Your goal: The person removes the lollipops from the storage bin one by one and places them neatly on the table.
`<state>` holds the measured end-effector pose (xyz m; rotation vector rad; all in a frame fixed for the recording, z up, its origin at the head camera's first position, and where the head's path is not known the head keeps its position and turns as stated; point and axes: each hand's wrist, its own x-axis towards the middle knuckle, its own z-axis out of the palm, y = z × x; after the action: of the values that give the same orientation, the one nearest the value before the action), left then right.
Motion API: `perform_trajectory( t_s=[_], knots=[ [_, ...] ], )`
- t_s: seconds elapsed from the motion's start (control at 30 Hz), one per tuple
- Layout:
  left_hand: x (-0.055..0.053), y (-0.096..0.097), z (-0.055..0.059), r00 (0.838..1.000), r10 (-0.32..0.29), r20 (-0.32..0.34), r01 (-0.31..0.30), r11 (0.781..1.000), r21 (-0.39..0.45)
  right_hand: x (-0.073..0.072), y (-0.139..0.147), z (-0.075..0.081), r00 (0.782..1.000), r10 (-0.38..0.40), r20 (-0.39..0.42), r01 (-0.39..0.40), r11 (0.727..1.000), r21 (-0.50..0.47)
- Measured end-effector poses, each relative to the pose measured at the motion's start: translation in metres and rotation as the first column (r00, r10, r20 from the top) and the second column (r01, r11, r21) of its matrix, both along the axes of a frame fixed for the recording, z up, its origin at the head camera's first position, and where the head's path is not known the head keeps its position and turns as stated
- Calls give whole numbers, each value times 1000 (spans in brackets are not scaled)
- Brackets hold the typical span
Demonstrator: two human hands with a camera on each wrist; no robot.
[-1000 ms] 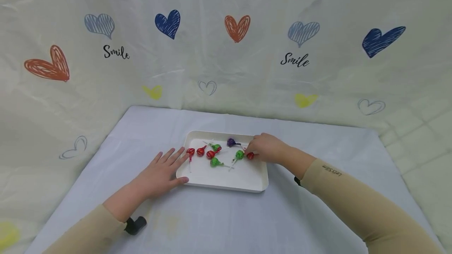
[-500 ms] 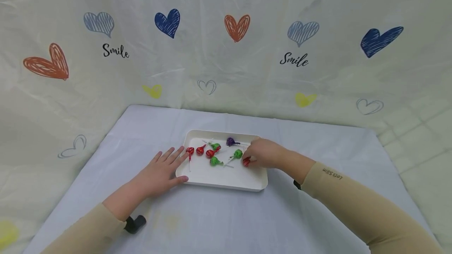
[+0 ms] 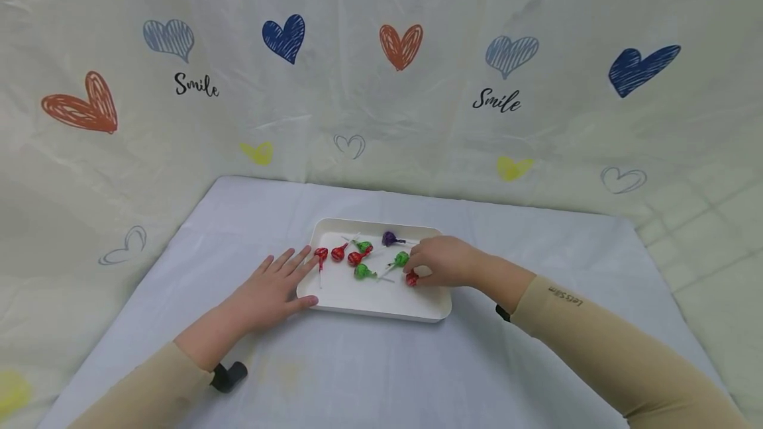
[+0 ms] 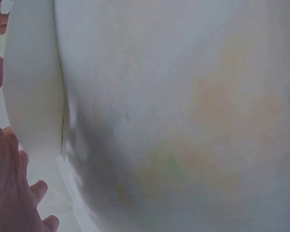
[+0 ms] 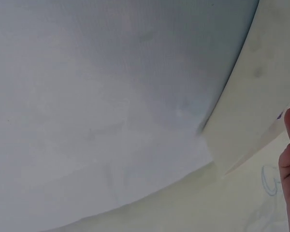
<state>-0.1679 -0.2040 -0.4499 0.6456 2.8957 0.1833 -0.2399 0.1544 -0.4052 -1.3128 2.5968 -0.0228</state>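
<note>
Right hand (image 3: 444, 261) pinches red lollipop (image 3: 411, 279) — tray (image 3: 369, 301): three other reds (image 3: 338, 254), three greens (image 3: 362, 271), one purple (image 3: 389, 238) — left hand (image 3: 268, 293) splayed.

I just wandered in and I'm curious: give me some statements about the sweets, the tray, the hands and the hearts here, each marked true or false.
1. The tray is white. True.
2. The purple lollipop lies outside the tray. False: the purple lollipop lies inside it.
3. The right hand holds a red lollipop. True.
4. The left hand is curled round a green lollipop. False: the left hand is spread at the tray's left edge.
5. Three green lollipops lie in the tray. True.
6. All the hearts in view are blue. False: orange hearts show too.
</note>
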Motion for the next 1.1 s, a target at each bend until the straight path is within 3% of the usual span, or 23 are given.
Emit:
perform_trajectory(
  t_s=[0.2,0.3,1.1],
  knots=[
    [0,0,0,1000,5,10,-5,1000,-4,-2,-4,-2,995,95,14,-95,995,-26],
    [1,1,0,1000,8,12,-8,1000,0,-2,-5,-3,994,106,19,-106,994,-10],
    [-2,1,-3,1000,19,25,-19,1000,-1,-11,-9,-9,997,-31,71,28,999,42]
  ],
)
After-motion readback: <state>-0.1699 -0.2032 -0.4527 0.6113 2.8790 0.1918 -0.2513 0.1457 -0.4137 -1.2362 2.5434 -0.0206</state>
